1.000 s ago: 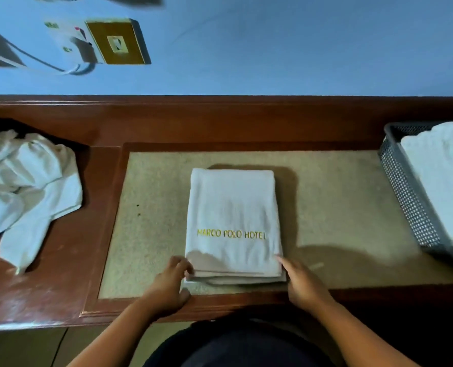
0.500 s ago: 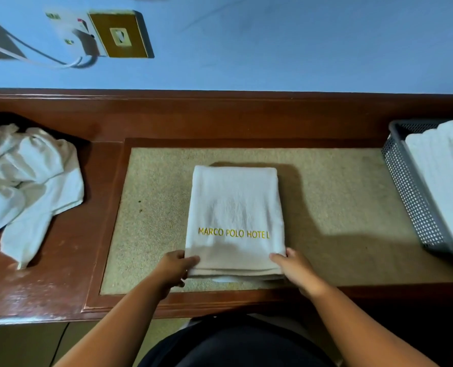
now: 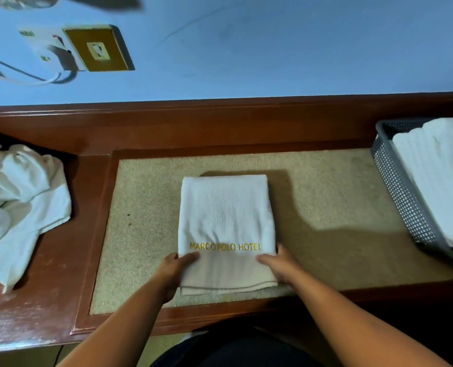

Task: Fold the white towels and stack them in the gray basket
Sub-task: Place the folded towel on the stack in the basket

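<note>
Head view: I see the folded towel (image 3: pixel 226 215) centred on the tan inlay (image 3: pixel 151 207). My left hand (image 3: pixel 176 271) and right hand (image 3: pixel 281 266) grip its 6 o'clock corners. The gray basket (image 3: pixel 402 197), part-filled, sits at 3 o'clock; the loose towels (image 3: pixel 21 202) lie at 9 o'clock.

Hotel, towel (image 3: pixel 226 221) embroidered MARCO POLO HOTEL

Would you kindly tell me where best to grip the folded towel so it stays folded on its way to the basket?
Take the folded towel by its two long sides near the front end, one hand from each side, pinching all layers. The loose edges lie stacked at the front; the far end looks like a closed fold.
</note>
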Available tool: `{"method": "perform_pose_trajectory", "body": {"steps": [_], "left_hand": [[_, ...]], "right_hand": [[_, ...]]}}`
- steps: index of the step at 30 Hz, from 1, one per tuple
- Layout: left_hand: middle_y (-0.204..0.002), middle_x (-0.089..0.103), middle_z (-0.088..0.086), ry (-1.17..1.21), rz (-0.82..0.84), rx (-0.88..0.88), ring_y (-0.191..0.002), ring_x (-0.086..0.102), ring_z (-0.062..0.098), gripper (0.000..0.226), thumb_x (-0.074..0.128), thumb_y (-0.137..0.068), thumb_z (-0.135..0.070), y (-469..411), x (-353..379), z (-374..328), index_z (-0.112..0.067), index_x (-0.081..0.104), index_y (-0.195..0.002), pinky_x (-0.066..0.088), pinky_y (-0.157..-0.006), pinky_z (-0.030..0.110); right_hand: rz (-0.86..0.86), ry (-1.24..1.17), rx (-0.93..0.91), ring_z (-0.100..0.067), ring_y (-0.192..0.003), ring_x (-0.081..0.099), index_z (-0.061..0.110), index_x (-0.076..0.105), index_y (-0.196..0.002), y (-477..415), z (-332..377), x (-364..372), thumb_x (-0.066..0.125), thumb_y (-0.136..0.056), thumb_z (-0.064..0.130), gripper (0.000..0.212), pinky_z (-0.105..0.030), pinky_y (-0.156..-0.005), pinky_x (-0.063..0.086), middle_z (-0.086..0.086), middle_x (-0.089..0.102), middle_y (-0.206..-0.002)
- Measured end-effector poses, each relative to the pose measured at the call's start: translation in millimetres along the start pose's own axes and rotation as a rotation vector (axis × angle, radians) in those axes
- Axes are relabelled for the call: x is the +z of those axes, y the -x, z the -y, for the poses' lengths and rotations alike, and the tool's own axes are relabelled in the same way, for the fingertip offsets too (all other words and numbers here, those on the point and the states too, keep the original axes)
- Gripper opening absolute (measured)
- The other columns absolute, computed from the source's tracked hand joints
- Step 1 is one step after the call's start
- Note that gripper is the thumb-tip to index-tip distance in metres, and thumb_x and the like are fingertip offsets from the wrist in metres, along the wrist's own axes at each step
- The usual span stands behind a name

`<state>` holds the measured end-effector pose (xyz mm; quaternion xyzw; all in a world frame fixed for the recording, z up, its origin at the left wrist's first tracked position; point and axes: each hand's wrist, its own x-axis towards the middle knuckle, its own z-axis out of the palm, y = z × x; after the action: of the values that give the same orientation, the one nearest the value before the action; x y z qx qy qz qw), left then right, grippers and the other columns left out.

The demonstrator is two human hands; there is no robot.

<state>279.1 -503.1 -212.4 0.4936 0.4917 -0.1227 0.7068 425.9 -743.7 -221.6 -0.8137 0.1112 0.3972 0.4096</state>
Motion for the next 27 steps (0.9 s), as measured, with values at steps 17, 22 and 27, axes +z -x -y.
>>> {"method": "perform_pose_trajectory", "body": {"steps": [17,22,27], "left_hand": [[-0.113,0.072,0.023,0.202,0.546,0.211,-0.090,0.074,0.039,0.045,0.052,-0.082,-0.015,124.9,249.6,-165.9,-0.002,0.060,-0.124,0.063,-0.067,0.051],[-0.131,0.061,0.029,0.157,0.742,0.479,-0.115,0.063,0.048,0.056,0.057,-0.085,-0.006,158.8,403.9,-215.5,0.001,0.048,-0.140,0.053,-0.093,0.063],[-0.127,0.065,0.026,0.194,0.917,0.616,-0.114,0.065,0.042,0.048,0.055,-0.090,0.002,178.1,546.6,-218.9,0.003,0.050,-0.138,0.055,-0.094,0.053]], "right_hand": [[-0.063,-0.634,-0.390,-0.033,-0.088,0.069,0.013,0.067,-0.112,76.0,75.1,-295.2,0.060,-0.083,0.001,0.032,-0.044,-0.081,0.054,-0.019,0.073,-0.102],[-0.293,-0.650,-0.680,-0.025,-0.088,0.070,0.018,0.069,-0.110,111.3,86.4,-464.2,0.055,-0.087,-0.005,0.035,-0.039,-0.082,0.056,-0.010,0.074,-0.099],[-0.566,-0.656,-0.830,-0.014,-0.082,0.070,0.021,0.067,-0.107,121.2,69.8,-595.9,0.057,-0.087,-0.007,0.036,-0.027,-0.074,0.058,0.003,0.075,-0.094]]}}
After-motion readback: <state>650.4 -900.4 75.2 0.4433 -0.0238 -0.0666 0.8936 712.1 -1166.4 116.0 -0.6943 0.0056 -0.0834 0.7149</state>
